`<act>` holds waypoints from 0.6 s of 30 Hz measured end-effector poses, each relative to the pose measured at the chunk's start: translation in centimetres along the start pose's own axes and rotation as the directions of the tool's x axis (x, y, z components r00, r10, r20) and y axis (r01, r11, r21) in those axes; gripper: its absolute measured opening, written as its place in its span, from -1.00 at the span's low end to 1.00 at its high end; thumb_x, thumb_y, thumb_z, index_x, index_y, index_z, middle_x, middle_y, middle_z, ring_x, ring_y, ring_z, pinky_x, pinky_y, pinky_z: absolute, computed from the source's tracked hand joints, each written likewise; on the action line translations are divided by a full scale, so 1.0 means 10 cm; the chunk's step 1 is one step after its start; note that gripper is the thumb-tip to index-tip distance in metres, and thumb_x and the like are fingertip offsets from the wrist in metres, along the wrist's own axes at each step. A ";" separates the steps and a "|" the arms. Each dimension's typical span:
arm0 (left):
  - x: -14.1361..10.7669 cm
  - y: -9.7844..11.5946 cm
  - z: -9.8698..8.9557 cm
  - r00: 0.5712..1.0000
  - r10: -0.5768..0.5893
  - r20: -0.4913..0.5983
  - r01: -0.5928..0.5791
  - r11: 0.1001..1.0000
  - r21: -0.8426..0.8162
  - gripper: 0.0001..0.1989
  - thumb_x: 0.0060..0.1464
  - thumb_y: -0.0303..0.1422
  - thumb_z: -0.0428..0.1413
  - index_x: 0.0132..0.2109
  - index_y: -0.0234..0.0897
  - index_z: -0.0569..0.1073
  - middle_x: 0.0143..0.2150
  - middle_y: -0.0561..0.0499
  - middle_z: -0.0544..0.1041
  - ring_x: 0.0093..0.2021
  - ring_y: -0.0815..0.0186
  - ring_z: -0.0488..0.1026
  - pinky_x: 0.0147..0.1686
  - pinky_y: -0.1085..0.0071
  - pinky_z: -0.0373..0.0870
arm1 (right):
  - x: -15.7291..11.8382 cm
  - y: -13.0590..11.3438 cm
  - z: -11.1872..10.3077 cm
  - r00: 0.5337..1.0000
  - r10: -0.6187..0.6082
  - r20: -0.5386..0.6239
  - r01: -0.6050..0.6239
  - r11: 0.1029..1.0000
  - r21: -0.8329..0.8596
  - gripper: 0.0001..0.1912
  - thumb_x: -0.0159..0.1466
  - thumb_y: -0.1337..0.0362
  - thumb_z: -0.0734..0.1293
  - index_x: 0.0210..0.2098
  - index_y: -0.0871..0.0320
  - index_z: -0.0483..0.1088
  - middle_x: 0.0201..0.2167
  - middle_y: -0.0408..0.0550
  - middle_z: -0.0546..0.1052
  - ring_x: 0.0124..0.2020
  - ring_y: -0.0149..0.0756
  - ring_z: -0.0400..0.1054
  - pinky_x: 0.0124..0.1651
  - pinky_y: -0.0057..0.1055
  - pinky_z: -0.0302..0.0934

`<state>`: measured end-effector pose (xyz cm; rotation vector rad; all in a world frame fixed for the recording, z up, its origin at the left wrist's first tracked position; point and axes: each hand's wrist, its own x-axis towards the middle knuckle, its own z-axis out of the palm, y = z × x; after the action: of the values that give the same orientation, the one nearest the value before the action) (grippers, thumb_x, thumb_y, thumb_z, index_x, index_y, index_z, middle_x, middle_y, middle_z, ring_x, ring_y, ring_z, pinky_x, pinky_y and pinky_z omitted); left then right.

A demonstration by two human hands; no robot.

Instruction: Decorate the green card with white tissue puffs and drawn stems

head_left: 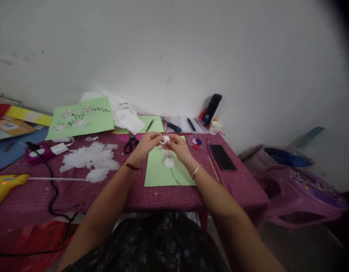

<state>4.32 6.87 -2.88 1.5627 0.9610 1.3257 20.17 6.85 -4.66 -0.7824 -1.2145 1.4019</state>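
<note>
Between the fingertips of my left hand (151,142) and my right hand (177,146) is a small crumpled piece of white tissue paper (165,139). Both hands are closed on it, held over the far part of a green sheet of paper (157,175). A white tissue flower (168,162) lies on that sheet, with a thin drawn stem (174,176) below it. To the left of my left hand spreads a heap of white tissue pieces (89,156). Black-handled scissors (131,144) lie close to my left wrist.
A yellow glue gun (6,187), its black cord (51,189) and a purple power strip (35,153) lie at left. Behind leans a green sheet with flowers (80,117). On the right are a paint palette (196,142), a pencil (213,168), a phone (224,157) and a pink stool (304,196).
</note>
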 end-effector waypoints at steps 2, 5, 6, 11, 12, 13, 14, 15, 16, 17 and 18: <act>-0.06 -0.04 0.05 0.999 0.020 0.030 -0.021 1.000 0.023 -0.77 -0.04 -0.26 0.26 -0.24 -0.28 0.53 -0.32 -0.01 0.58 -0.32 0.29 0.48 -0.28 0.40 0.40 | 0.00 0.03 -0.01 0.999 -0.027 -0.034 0.024 0.997 -0.073 -0.74 0.05 0.26 0.46 -0.29 0.14 0.39 -0.46 -0.21 0.53 -0.47 -0.45 0.44 -0.34 -0.47 0.39; -0.08 -0.10 0.12 0.997 0.061 -0.044 -0.059 0.998 0.036 -0.84 -0.07 -0.35 0.26 -0.31 -0.27 0.47 -0.38 0.05 0.52 -0.37 0.34 0.44 -0.33 0.42 0.37 | -0.02 0.06 -0.02 0.995 -0.077 -0.059 0.067 0.986 -0.153 -0.76 0.05 0.24 0.45 -0.37 0.12 0.33 -0.52 -0.28 0.45 -0.51 -0.48 0.36 -0.41 -0.51 0.33; -0.08 -0.12 0.14 0.995 0.062 -0.075 -0.061 0.998 0.011 -0.86 -0.07 -0.37 0.24 -0.34 -0.27 0.44 -0.39 0.07 0.49 -0.39 0.36 0.42 -0.34 0.43 0.37 | -0.03 0.07 -0.01 0.994 -0.091 -0.056 0.080 0.982 -0.173 -0.76 0.05 0.24 0.45 -0.39 0.12 0.31 -0.53 -0.29 0.43 -0.51 -0.49 0.35 -0.42 -0.52 0.32; -0.07 -0.18 0.21 0.990 -0.116 -0.074 0.088 0.948 -0.307 -0.84 -0.10 -0.41 0.20 -0.38 -0.25 0.34 -0.43 0.11 0.42 -0.42 0.40 0.39 -0.33 0.42 0.39 | -0.05 0.08 -0.06 1.000 0.001 0.016 0.000 0.999 -0.051 -0.78 -0.01 0.32 0.42 -0.43 0.11 0.29 -0.51 -0.30 0.39 -0.48 -0.48 0.34 -0.37 -0.51 0.38; -0.07 -0.19 0.21 0.987 -0.152 -0.047 0.124 0.920 -0.372 -0.84 -0.09 -0.40 0.19 -0.37 -0.24 0.32 -0.43 0.11 0.42 -0.42 0.40 0.40 -0.32 0.41 0.39 | -0.04 0.08 -0.08 0.999 0.030 0.036 -0.030 1.000 -0.004 -0.78 -0.02 0.33 0.41 -0.41 0.10 0.28 -0.50 -0.30 0.40 -0.49 -0.48 0.34 -0.35 -0.49 0.39; -0.08 -0.20 0.22 0.984 -0.177 -0.021 0.151 0.892 -0.426 -0.83 -0.08 -0.39 0.20 -0.36 -0.24 0.31 -0.43 0.10 0.43 -0.42 0.40 0.41 -0.32 0.41 0.40 | -0.04 0.09 -0.10 0.997 0.053 0.061 -0.056 0.998 0.043 -0.77 -0.03 0.34 0.40 -0.40 0.10 0.28 -0.49 -0.29 0.42 -0.50 -0.48 0.35 -0.34 -0.47 0.41; -0.08 -0.21 0.22 0.981 -0.193 -0.001 0.170 0.867 -0.468 -0.82 -0.07 -0.38 0.20 -0.35 -0.24 0.31 -0.42 0.10 0.44 -0.42 0.41 0.41 -0.32 0.41 0.40 | -0.04 0.09 -0.12 0.994 0.068 0.086 -0.075 0.994 0.081 -0.76 -0.04 0.35 0.39 -0.38 0.10 0.27 -0.49 -0.28 0.43 -0.50 -0.48 0.35 -0.32 -0.45 0.42; -0.08 -0.22 0.22 0.979 -0.202 0.004 0.177 0.849 -0.498 -0.81 -0.06 -0.38 0.21 -0.33 -0.24 0.32 -0.42 0.09 0.46 -0.43 0.41 0.42 -0.32 0.42 0.40 | -0.03 0.09 -0.13 0.991 0.077 0.110 -0.089 0.990 0.112 -0.74 -0.04 0.35 0.40 -0.37 0.10 0.26 -0.48 -0.27 0.45 -0.50 -0.47 0.36 -0.31 -0.43 0.43; -0.08 -0.23 0.22 0.979 -0.206 -0.007 0.173 0.840 -0.514 -0.80 -0.06 -0.38 0.23 -0.32 -0.24 0.33 -0.41 0.09 0.47 -0.44 0.42 0.42 -0.33 0.43 0.40 | -0.03 0.09 -0.15 0.988 0.082 0.132 -0.100 0.985 0.138 -0.72 -0.03 0.33 0.41 -0.35 0.09 0.26 -0.48 -0.26 0.46 -0.48 -0.46 0.37 -0.30 -0.42 0.43; -0.08 -0.23 0.22 0.979 -0.203 -0.033 0.157 0.842 -0.517 -0.79 -0.07 -0.38 0.24 -0.32 -0.24 0.34 -0.40 0.09 0.49 -0.44 0.43 0.43 -0.34 0.44 0.41 | -0.03 0.10 -0.16 0.986 0.082 0.148 -0.104 0.984 0.148 -0.71 -0.01 0.31 0.42 -0.34 0.09 0.27 -0.47 -0.25 0.46 -0.47 -0.44 0.39 -0.28 -0.40 0.44; -0.08 -0.24 0.21 0.980 -0.187 -0.067 0.128 0.856 -0.501 -0.79 -0.07 -0.38 0.26 -0.32 -0.24 0.36 -0.40 0.10 0.50 -0.44 0.43 0.43 -0.35 0.45 0.41 | -0.02 0.10 -0.16 0.986 0.077 0.151 -0.097 0.986 0.135 -0.72 0.01 0.26 0.43 -0.33 0.09 0.28 -0.45 -0.24 0.46 -0.45 -0.43 0.40 -0.27 -0.38 0.44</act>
<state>6.23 6.68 -5.52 1.0019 0.7196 1.4170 21.42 7.11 -6.11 -0.6496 -1.1878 1.6224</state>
